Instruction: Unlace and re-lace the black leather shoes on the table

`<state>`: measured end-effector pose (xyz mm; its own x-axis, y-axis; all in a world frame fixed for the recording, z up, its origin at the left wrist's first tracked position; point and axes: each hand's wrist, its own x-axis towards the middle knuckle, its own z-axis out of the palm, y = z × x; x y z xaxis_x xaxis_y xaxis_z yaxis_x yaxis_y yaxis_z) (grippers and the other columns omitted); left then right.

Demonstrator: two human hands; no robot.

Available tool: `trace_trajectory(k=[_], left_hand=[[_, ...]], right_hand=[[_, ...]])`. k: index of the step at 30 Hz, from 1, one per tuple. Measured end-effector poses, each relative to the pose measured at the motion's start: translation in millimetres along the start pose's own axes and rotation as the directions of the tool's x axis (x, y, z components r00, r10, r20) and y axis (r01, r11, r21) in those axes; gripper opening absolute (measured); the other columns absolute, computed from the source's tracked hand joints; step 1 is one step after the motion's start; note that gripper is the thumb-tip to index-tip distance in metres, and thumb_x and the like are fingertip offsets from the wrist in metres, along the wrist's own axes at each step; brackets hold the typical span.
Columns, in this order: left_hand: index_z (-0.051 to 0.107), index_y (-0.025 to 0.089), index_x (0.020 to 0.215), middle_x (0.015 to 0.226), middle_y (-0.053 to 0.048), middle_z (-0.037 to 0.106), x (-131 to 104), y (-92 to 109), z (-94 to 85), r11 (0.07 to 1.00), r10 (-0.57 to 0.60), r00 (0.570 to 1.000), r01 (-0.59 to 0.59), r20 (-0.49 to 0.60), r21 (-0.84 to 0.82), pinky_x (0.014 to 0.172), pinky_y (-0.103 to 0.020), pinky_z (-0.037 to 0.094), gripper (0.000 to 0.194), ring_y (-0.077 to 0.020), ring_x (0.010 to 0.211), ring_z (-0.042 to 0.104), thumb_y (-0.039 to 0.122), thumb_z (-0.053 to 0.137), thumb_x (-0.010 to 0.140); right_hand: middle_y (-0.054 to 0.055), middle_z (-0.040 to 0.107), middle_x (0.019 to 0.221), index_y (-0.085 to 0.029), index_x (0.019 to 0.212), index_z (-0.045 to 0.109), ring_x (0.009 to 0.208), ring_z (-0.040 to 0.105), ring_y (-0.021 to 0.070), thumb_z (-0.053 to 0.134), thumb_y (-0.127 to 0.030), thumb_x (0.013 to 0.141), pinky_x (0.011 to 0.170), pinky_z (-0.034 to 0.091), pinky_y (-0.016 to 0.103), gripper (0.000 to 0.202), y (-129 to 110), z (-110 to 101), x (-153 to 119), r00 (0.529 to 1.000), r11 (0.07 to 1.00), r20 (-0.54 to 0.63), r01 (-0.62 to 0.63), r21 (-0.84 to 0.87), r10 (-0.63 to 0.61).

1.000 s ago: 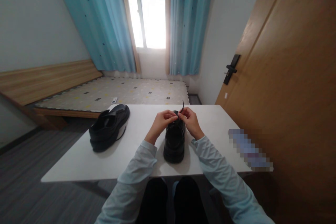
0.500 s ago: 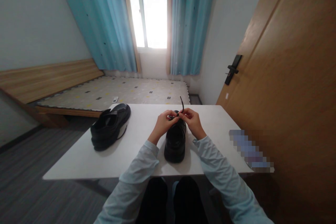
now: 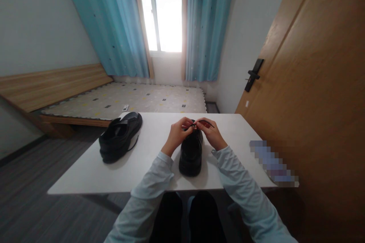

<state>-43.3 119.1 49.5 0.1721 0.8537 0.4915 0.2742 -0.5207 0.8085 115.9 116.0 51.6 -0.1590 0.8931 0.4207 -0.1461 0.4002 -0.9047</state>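
A black shoe (image 3: 191,155) stands on the white table (image 3: 159,159) in front of me, heel towards me and toe away. Over its front part my left hand (image 3: 179,133) and my right hand (image 3: 210,133) meet, fingertips pinched on a black shoelace (image 3: 207,122). The lace's loose end arches over my right hand. My fingers partly cover the shoe's toe. Another black shoe (image 3: 115,142) rests at the table's left side, tilted to the right, with a lace end (image 3: 134,144) lying beside it.
A blurred bluish item (image 3: 270,163) lies at the table's right edge. Beyond the table is a bed (image 3: 142,98) with a small white object (image 3: 125,108) on it. A wooden door (image 3: 308,83) stands on the right, and my knees are below the front edge.
The lace's free end, upright before, now bends over to the right across my right hand. Both hands stay at the shoe's front with only slight finger movement.
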Motion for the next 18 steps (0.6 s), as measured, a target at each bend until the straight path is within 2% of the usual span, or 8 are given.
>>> trace_trajectory(k=[4,8,13,16,18], left_hand=[[0.069,0.016,0.080,0.076,-0.004,0.070,4,-6,-8.4,0.997,-0.046,0.994,0.052,0.096,-0.060,0.075,-0.031,0.052,0.019,-0.0167,0.073,0.064,0.033,0.068,0.071],[0.069,0.016,0.080,0.075,-0.003,0.069,8,-12,-17.7,0.994,-0.073,0.980,0.087,0.188,-0.070,0.075,-0.031,0.050,0.021,-0.0171,0.074,0.062,0.035,0.067,0.072],[0.061,0.015,0.069,0.069,-0.001,0.061,8,-15,-26.2,0.994,-0.084,0.978,0.096,0.191,-0.055,0.072,-0.029,0.046,0.025,-0.0147,0.070,0.056,0.039,0.064,0.073],[0.058,0.014,0.072,0.071,-0.001,0.060,7,-15,-26.4,0.967,-0.131,0.971,0.169,0.199,-0.190,0.075,-0.030,0.047,0.029,-0.0137,0.073,0.055,0.043,0.062,0.076],[0.056,0.014,0.076,0.077,-0.001,0.061,5,-16,-23.9,0.918,-0.174,0.965,0.232,0.197,-0.323,0.078,-0.031,0.048,0.030,-0.0138,0.078,0.058,0.044,0.061,0.077]], right_hand=[[0.000,0.066,0.076,-0.020,0.080,0.068,0.069,0.059,0.0125,0.072,-0.036,0.073,0.068,0.047,0.025,0.018,3,-7,1,0.998,0.994,0.005,-0.066,0.093,0.065],[0.000,0.066,0.076,-0.020,0.079,0.069,0.069,0.058,0.0117,0.072,-0.036,0.073,0.068,0.047,0.025,0.017,5,-10,1,0.996,0.990,0.031,-0.088,0.107,0.085],[0.000,0.065,0.075,-0.019,0.076,0.069,0.068,0.057,0.0108,0.074,-0.037,0.071,0.069,0.048,0.026,0.018,5,-11,0,0.997,0.989,0.011,-0.081,0.121,0.081],[0.000,0.066,0.077,-0.019,0.074,0.069,0.067,0.057,0.0108,0.075,-0.039,0.069,0.069,0.049,0.027,0.022,2,-10,0,0.993,0.978,0.015,-0.116,0.173,0.115],[0.001,0.065,0.075,-0.018,0.074,0.069,0.066,0.057,0.0109,0.075,-0.040,0.068,0.065,0.049,0.026,0.024,0,-10,-1,0.990,0.973,0.028,-0.143,0.180,0.140]])
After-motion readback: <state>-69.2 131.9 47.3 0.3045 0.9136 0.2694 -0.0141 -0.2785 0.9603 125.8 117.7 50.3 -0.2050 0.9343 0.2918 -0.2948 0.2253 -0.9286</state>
